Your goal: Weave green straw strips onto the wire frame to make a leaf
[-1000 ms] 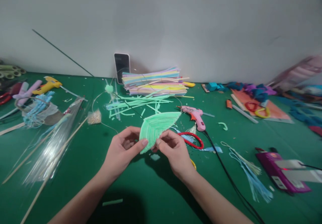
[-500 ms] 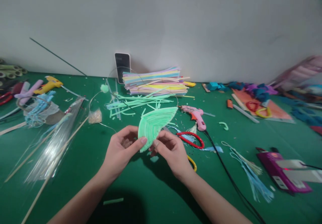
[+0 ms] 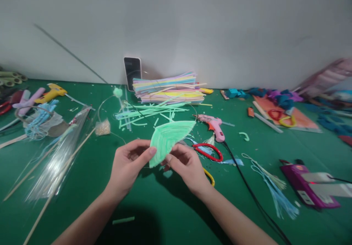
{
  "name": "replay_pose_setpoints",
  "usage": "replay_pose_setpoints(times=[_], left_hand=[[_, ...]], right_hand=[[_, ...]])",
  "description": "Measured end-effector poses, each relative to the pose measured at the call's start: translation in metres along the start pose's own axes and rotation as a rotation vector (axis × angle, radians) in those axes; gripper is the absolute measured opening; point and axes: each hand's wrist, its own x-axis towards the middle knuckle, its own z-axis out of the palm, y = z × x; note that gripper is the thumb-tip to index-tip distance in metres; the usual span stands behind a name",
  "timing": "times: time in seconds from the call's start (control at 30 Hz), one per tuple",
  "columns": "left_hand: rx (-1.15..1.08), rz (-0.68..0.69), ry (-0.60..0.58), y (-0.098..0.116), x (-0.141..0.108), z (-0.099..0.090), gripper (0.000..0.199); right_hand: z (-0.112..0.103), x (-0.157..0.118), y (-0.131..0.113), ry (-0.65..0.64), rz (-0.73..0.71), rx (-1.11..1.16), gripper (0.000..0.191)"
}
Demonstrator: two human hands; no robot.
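Note:
A mint-green, leaf-shaped piece of ribbed pipe cleaner rows [image 3: 168,139] is held up between both hands above the table. My left hand [image 3: 127,162] pinches its left edge, thumb on the front face and fingers hidden behind. Its lower right edge is gripped by my right hand [image 3: 187,166], the thumb in front and the fingertips partly out of sight. A long dark thin rod [image 3: 70,51] slants up toward the wall at the left. Near its lower part is a fluffy green ball [image 3: 118,92] by a thin curved wire.
Loose green pipe cleaners [image 3: 154,112] lie behind the hands, before a multicoloured bundle [image 3: 167,87] and an upright phone [image 3: 133,72]. To the right are a pink glue gun [image 3: 216,125], red-handled scissors [image 3: 209,152] and a purple box [image 3: 308,186]. Clear plastic sleeves [image 3: 62,157] lie left.
The green piece has tilted and dipped slightly, with my left hand shifting a little left. The dark rod's upper end has risen, and the green ball has moved up and right.

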Motion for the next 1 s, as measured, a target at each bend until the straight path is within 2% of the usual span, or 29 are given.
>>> replay_pose_setpoints(times=[0.4, 0.67, 0.87, 1.0], left_hand=[[0.013, -0.014, 0.040, -0.0037, 0.0022, 0.0005, 0.015], [0.039, -0.035, -0.016, -0.0015, 0.0000, 0.0030, 0.014], [0.006, -0.009, 0.054, -0.0010, 0.0011, 0.0031, 0.014], [-0.011, -0.020, 0.041, -0.0012, 0.0015, 0.0029, 0.015]], right_hand=[[0.0013, 0.0008, 0.0031, -0.085, -0.001, -0.079, 0.015], [-0.0001, 0.0007, -0.0003, -0.026, -0.030, -0.078, 0.012], [0.0027, 0.0004, 0.0023, -0.047, 0.008, -0.025, 0.017], [0.0031, 0.0003, 0.0060, -0.049, -0.010, -0.029, 0.020]])
